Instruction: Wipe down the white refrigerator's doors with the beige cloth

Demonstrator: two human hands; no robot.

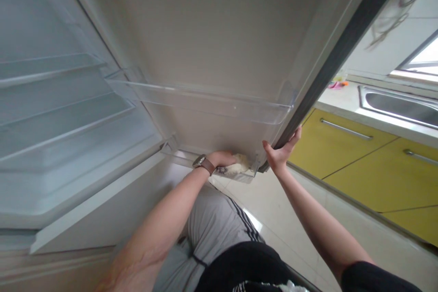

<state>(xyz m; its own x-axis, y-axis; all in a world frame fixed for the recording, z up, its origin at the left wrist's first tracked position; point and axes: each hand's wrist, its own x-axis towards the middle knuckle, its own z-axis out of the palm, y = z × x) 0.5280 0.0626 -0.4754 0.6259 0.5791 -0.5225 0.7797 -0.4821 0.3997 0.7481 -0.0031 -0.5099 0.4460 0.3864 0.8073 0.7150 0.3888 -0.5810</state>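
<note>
An open fridge door (219, 45) spans the middle of the view, its inner side towards me. My left hand (224, 159), with a watch on the wrist, reaches into the low clear door shelf (186, 157) and holds a pale cloth (239, 164) against it. The fingertips are partly hidden by the cloth. My right hand (282, 150) grips the door's dark outer edge (328, 68), thumb on the inner side and fingers around the outside. Above my left hand a second clear door shelf (212, 100) runs across the door.
On the left is the fridge interior with glass shelves (61, 132). To the right stand yellow cabinets (345, 141) with metal handles, under a counter with a steel sink (404, 105). A pink item (337, 85) lies on the counter. Pale floor tiles (290, 219) show below.
</note>
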